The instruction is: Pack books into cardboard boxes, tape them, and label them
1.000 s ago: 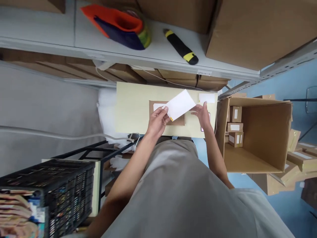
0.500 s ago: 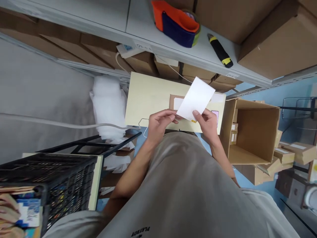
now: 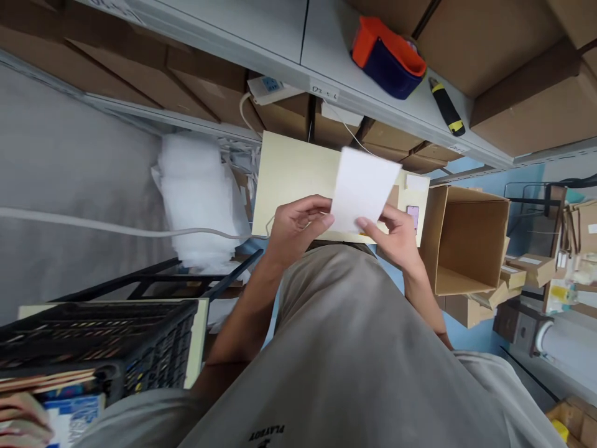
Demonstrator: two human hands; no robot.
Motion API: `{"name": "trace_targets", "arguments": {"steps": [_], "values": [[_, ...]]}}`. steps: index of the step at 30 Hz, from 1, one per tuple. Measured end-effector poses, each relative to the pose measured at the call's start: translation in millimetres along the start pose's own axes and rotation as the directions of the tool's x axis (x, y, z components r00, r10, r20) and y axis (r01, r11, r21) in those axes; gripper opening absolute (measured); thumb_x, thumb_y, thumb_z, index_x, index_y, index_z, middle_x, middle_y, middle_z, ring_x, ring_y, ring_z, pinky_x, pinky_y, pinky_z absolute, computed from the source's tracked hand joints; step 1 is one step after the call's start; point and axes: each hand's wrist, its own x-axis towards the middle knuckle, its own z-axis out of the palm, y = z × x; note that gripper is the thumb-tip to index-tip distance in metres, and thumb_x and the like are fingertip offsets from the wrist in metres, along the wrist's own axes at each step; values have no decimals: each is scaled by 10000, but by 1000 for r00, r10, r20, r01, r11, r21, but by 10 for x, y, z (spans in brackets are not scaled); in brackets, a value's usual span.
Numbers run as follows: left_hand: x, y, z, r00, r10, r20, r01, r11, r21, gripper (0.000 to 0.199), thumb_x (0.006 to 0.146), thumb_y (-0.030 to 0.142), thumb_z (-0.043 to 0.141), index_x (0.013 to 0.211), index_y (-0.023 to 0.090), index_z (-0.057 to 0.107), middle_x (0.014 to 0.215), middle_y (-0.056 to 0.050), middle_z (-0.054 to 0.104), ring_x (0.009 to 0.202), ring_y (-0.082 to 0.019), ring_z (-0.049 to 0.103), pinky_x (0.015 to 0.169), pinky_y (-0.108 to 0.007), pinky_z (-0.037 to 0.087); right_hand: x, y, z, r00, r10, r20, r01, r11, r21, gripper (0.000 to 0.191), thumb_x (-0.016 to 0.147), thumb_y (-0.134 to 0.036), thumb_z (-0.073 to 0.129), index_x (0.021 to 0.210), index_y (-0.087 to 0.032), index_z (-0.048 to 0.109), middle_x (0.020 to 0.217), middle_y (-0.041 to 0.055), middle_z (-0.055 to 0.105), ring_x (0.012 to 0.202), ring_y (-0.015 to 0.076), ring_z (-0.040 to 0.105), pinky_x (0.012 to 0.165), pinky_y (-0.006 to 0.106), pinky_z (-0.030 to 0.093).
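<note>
A white rectangular card or packet (image 3: 366,186) with a small yellow mark at its lower edge is held above a pale yellow tabletop (image 3: 293,168). My right hand (image 3: 396,233) grips its lower right corner, thumb on top and fingers behind. My left hand (image 3: 301,227) is at its lower left edge, thumb and fingers closed around that edge. Behind the white item a piece of brown cardboard (image 3: 393,196) partly shows. A phone (image 3: 413,214) with a lit screen lies on the table right of my right hand.
An open cardboard box (image 3: 471,242) stands right of the table. Above runs a grey shelf with a tape dispenser (image 3: 389,59) and a black-yellow cutter (image 3: 446,107). White foam wrap (image 3: 196,193) and a black crate (image 3: 153,348) are at the left.
The white item has turned more upright, and my left hand has closed on its left edge. The whole view has shifted slightly.
</note>
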Motion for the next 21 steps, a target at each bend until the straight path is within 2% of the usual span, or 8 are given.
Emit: {"name": "trace_targets", "arguments": {"steps": [4,9,13,14,16,18,19,21], "values": [[32,10,-176,998,-54,-21,54,999,-2,513,789,669,968,977,205,854,961,-73,847,915,-275,818,804,-372,685,36,-130,193,997,-9,81,12,999,-38,418,896,-637,936,800,-271,760,773,-16,716,751,189,651,757,363,610],[22,45,-415,993,-106,49,105,994,23,519,759,672,987,947,206,862,935,-80,848,881,-282,805,754,-358,672,98,-330,220,998,-29,-50,31,999,42,407,899,-687,922,977,-303,815,944,22,774,855,204,718,806,384,652],[14,29,-528,988,-97,118,89,994,71,526,785,667,967,1016,206,865,976,-96,852,943,-312,810,805,-383,689,121,-350,304,998,-26,-65,27,1000,8,444,909,-725,892,940,-295,786,890,10,742,825,197,706,773,372,655],[9,10,-521,993,-64,96,54,993,101,514,820,664,943,1051,212,859,1008,-98,851,983,-315,812,847,-392,693,123,-326,350,997,-20,-72,21,1000,11,454,927,-732,870,932,-289,769,876,5,732,805,190,700,757,364,652],[-18,-42,-457,997,70,-39,-60,976,209,474,902,624,891,1170,237,833,1119,-101,838,1119,-315,803,980,-423,683,127,-260,457,994,-4,-109,8,999,38,464,962,-739,826,952,-284,737,873,-3,720,774,175,697,730,345,646],[-73,-92,-349,943,269,-193,-186,913,364,450,970,563,846,1299,260,790,1255,-112,810,1267,-310,764,1114,-462,642,123,-201,569,987,16,-160,-5,998,70,459,984,-736,801,996,-287,708,896,-7,718,780,167,713,728,329,648],[-108,-112,-290,906,359,-224,-239,870,431,441,999,538,823,1342,265,771,1308,-118,795,1313,-307,745,1155,-477,624,117,-183,622,984,29,-177,-15,997,82,456,989,-734,796,1010,-290,695,908,-8,718,799,167,728,739,323,653],[-178,-133,-186,863,469,-189,-328,803,498,405,1062,516,756,1380,265,755,1367,-127,782,1344,-299,734,1190,-491,611,93,-175,718,983,64,-170,-46,993,108,456,988,-733,798,1020,-293,682,931,-5,723,862,175,758,790,325,673]]}}
